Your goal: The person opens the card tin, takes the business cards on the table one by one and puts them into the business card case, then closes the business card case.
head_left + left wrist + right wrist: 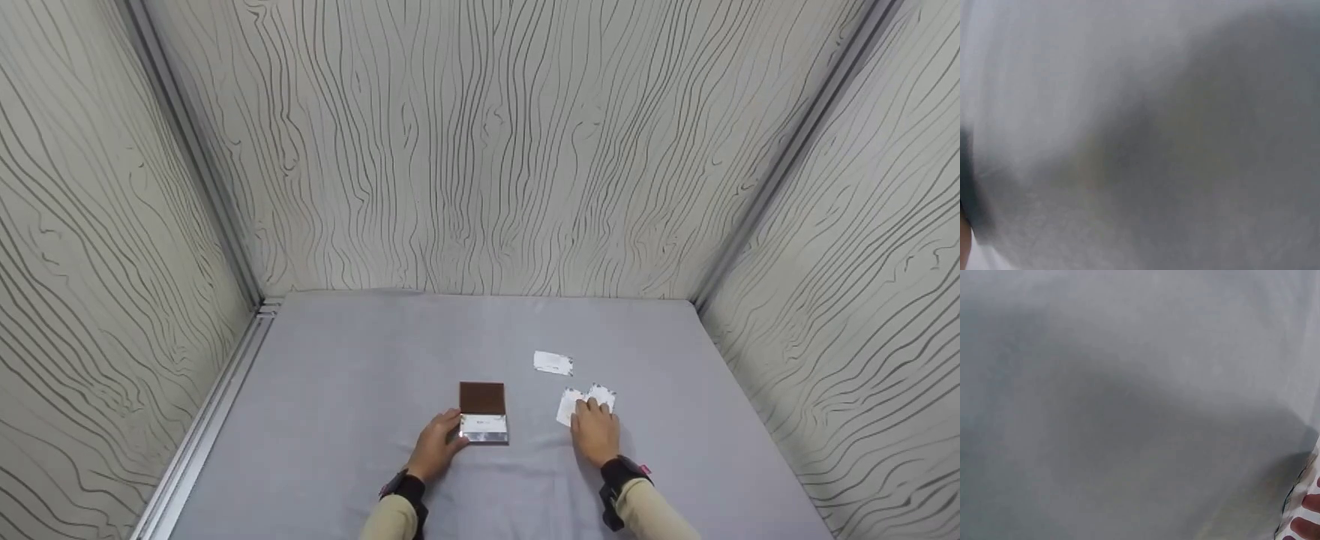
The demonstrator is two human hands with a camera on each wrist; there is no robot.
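My left hand [435, 448] grips the left side of a card holder [482, 399], a flat brown case with a clear front strip. Its thumb lies by the near left corner and its fingers are farther up the same side. A white printed card [483, 424] sits in the front part of the holder. To the right, my right hand [597, 433] reaches over two white cards with dark-patterned corners, the left card [568, 406] and the right card [603, 395], its fingertips resting on them. Several fingertips [1304, 527] show against a card in the right wrist view.
Another white card [553, 364] lies on the grey cloth-covered table [360, 360], farther back than the two under the hand. Wood-grain-patterned panels [480, 150] stand behind and on both sides. A metal rail [206, 427] runs along the left edge.
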